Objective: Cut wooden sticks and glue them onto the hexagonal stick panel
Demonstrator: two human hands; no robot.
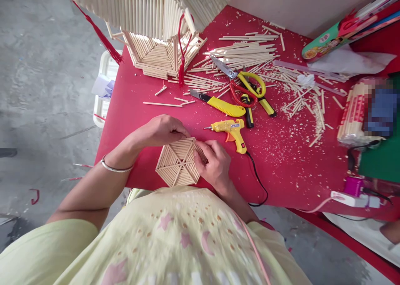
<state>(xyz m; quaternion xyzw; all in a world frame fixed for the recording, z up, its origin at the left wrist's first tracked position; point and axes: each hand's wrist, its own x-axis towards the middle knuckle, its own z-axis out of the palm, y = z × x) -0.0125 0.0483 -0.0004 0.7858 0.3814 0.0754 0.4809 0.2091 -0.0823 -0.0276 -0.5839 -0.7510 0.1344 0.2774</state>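
Note:
A hexagonal panel of thin wooden sticks (178,174), split by spokes into triangles, lies by the table's front edge against my shirt. My left hand (164,131) is at its far edge, fingers pinched together near the top corner; what they pinch, if anything, is hidden. My right hand (215,160) grips the panel's right side between thumb and curled fingers. Just right of it rests a yellow hot glue gun (230,131), nozzle to the left. Beyond the hands lie a yellow utility knife (225,106) and scissors with yellow and red handles (246,85).
A larger stick-built structure with red tassels (150,14) stands at the back left. Loose sticks (246,49) and chips cover the back of the red table (281,160). At right are bundled sticks (351,110), a power strip (356,199) and a green tube (325,43).

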